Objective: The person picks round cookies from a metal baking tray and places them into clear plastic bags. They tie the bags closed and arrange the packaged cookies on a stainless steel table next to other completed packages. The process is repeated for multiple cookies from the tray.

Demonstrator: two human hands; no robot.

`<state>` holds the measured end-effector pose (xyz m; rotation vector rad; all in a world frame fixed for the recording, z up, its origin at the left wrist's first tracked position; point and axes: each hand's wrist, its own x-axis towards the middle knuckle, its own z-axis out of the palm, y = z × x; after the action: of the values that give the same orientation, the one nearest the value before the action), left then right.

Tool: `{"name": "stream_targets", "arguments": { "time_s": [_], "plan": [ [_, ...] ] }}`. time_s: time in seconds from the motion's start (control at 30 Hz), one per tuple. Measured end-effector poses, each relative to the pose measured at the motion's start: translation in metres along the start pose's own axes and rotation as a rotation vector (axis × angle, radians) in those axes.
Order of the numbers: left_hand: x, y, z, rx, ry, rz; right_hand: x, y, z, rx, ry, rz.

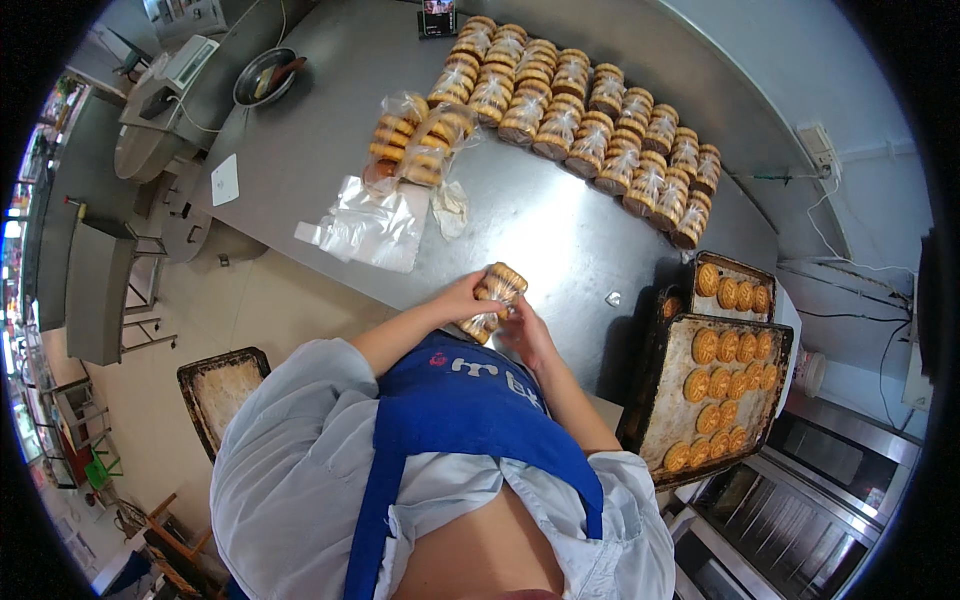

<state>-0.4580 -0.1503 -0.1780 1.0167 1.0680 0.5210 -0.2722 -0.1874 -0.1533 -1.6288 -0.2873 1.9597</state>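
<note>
Close to my apron, at the near edge of the steel table [400, 295], I hold a clear plastic bag of round golden cakes [504, 282]. My left hand [462, 298] is wrapped round its left side. On the lower right, the fingers of my right hand [528, 335] pinch at the bag; its fingertips are partly hidden. Thin clear plastic bags [378, 228] lie flat to the left, beside a crumpled whitish piece of plastic or paper [450, 210]. Just beyond them stand two looser bags filled with cakes [393, 140].
Packed stacks of cakes [558, 127] stand in rows along the table's back. At right, a dark-rimmed baking tray [655, 400] carries loose cakes, with another tray [735, 263] behind. A metal bowl [262, 78] sits far left. Ovens [790, 510] are at lower right.
</note>
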Motion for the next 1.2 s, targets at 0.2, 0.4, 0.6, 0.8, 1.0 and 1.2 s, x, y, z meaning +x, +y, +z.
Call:
{"name": "stream_targets", "arguments": {
  "time_s": [0.2,0.4,0.6,0.8,1.0,1.2],
  "plan": [
    [-0.004,0.044,-0.032,0.341,0.060,-0.017,-0.009,-0.028,0.059,0.011,-0.216,0.015],
    [0.008,0.198,-0.168,-0.335,-0.018,-0.030,-0.049,-0.136,0.137,-0.220,-0.350,-0.607],
    [0.140,0.282,-0.317,-0.177,0.252,0.124,-0.004,-0.100,0.095,-0.633,0.057,-0.591],
    [0.277,0.237,-0.407,0.133,0.417,0.138,0.003,-0.025,0.061,-0.518,0.228,-0.380],
    [0.313,0.207,-0.412,0.401,0.395,0.139,0.000,-0.038,0.089,-0.515,0.473,-0.323],
    [0.142,0.181,-0.372,0.865,0.764,0.735,0.029,-0.050,0.120,-1.065,0.393,-0.581]
  ]
}}
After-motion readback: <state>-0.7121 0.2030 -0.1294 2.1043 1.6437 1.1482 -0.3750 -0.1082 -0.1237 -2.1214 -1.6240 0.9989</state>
